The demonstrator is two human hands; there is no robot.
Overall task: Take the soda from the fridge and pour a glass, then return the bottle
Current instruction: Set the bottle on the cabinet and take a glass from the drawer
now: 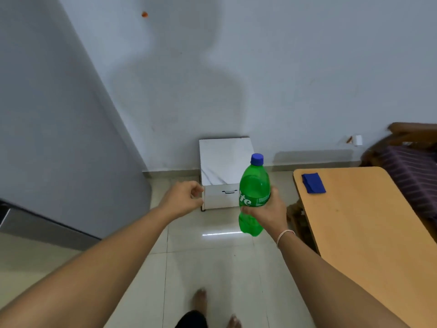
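A green soda bottle [254, 185] with a blue cap stands upright in the air in front of me, held around its lower middle by my right hand [269, 215]. My left hand [183, 198] hovers to the left of the bottle with its fingers loosely curled and nothing in it. The grey fridge [54, 138] fills the left side of the view, its door closed. No glass is in view.
A wooden table [364, 233] stands at the right with a folded blue cloth [313, 183] near its far corner. A small white cabinet [224, 171] sits against the wall ahead. A striped seat [411, 171] is at far right. Tiled floor and my bare feet lie below.
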